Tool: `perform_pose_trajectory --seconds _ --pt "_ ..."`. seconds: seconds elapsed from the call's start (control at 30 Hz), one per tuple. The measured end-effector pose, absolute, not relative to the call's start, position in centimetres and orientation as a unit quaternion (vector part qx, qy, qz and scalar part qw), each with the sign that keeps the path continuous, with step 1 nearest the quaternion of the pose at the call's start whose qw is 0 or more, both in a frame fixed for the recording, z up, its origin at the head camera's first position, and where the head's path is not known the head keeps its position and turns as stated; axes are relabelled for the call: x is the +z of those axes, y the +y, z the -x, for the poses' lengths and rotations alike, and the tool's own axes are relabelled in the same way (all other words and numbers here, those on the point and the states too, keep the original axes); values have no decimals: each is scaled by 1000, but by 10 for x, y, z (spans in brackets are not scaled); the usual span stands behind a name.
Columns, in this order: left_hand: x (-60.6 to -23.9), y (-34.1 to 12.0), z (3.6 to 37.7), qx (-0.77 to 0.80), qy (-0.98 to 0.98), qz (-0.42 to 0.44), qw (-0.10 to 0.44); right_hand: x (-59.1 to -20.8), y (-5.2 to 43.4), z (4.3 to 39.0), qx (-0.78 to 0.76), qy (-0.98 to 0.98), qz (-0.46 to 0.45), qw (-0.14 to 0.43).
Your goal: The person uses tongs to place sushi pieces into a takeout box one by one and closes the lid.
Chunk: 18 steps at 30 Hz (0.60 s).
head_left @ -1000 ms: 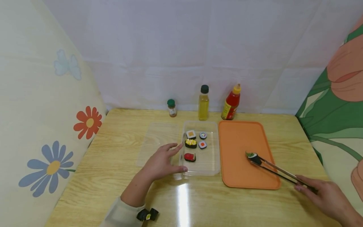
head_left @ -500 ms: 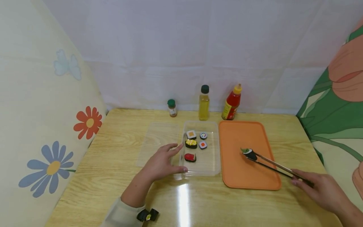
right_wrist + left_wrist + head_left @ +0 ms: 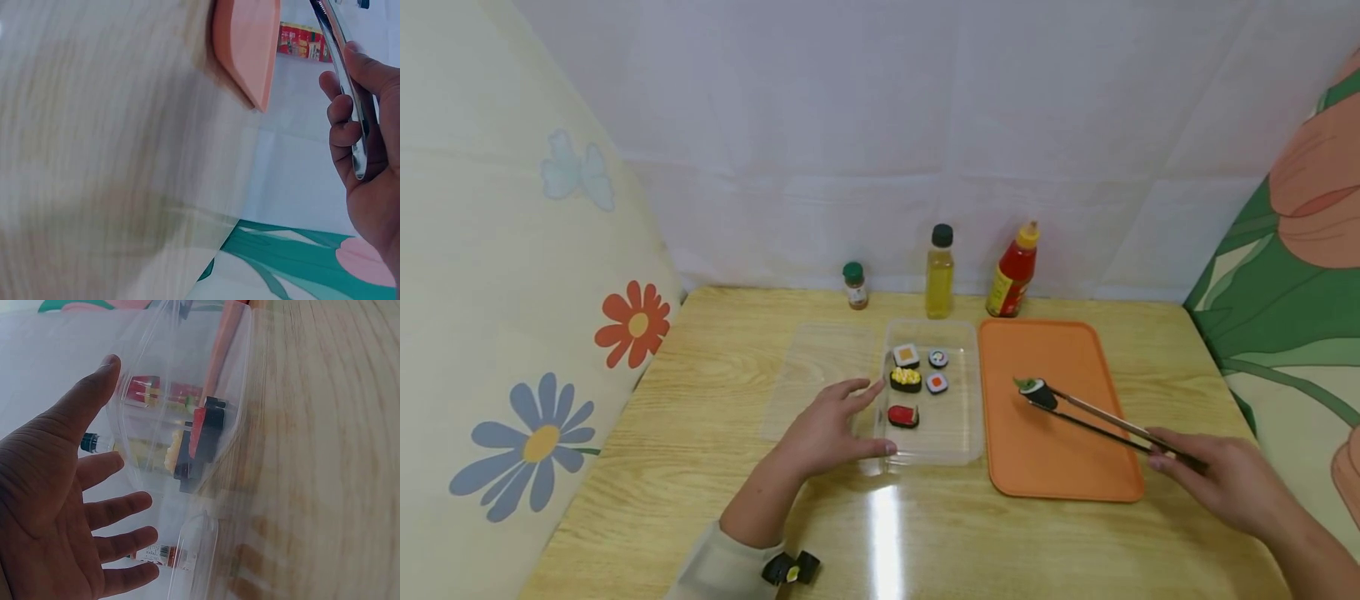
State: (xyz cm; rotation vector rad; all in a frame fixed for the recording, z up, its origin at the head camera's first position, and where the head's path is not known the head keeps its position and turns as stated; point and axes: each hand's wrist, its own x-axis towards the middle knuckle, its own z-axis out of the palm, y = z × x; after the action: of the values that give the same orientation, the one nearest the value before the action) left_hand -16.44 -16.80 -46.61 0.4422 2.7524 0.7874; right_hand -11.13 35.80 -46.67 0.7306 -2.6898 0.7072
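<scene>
My right hand grips metal tongs, its fingers curled round the handle. At their tips the tongs pinch a hand roll, black seaweed with white rice and green leaf, above the orange tray. My left hand has its fingers spread at the left side of a clear plastic container; whether it touches the wall I cannot tell. Inside the container lie a red-topped sushi, a yellow-topped sushi and several rice rolls. In the left wrist view the left palm holds nothing.
A clear lid lies left of the container, partly behind the left hand. Along the back stand a small green-capped jar, an oil bottle and a red sauce bottle. A white cloth wall rises behind.
The right hand has moved left and slightly away from me, carrying the tongs and hand roll across the tray toward the container. The left hand stays in place.
</scene>
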Motion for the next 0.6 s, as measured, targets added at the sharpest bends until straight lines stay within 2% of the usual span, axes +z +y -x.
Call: perform_pose_trajectory --seconds 0.6 --pt "-464 -168 164 271 942 -155 119 -446 336 135 275 -899 -318 127"
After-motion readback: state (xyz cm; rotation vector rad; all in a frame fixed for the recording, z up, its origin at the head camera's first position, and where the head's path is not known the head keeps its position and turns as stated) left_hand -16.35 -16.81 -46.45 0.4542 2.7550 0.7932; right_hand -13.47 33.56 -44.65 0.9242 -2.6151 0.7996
